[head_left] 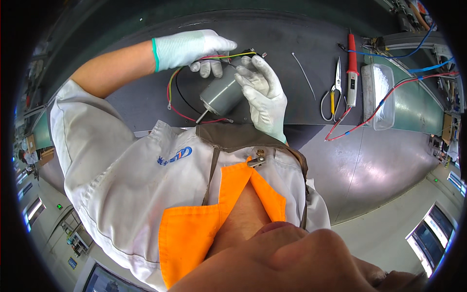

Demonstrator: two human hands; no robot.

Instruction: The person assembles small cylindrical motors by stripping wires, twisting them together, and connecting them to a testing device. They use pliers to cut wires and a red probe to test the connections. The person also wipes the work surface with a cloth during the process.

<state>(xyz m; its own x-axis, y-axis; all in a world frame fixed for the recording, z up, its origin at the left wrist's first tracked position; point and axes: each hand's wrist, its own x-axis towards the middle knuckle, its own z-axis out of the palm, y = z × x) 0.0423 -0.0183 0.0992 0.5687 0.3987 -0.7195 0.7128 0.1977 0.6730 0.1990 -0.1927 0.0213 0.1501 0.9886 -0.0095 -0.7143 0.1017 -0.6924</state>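
A grey cylindrical motor (pixel 223 92) is tilted in front of me, its bare metal shaft toward my body. My left hand (pixel 210 51), in a white knit glove, reaches across its far end, with fingers bent around a bundle of thin wires (pixel 188 64). Yellow-green, red and black leads loop out to the left, and ring terminals show on some ends. My right hand (pixel 265 95), gloved too, curves around the motor's far right end, thumb against the casing. Its fingertips are close to a small dark part with a metal end (pixel 264 55); the exact contact there is hidden.
On the dark bench (pixel 160 104), a white cable tie (pixel 304 75) lies right of my hands. Farther right are scissors (pixel 334 92), a red and white corded hand tool (pixel 352 70) and a clear plastic box (pixel 382 97) of white strips. Blue and red cables (pixel 399 86) cross the right side.
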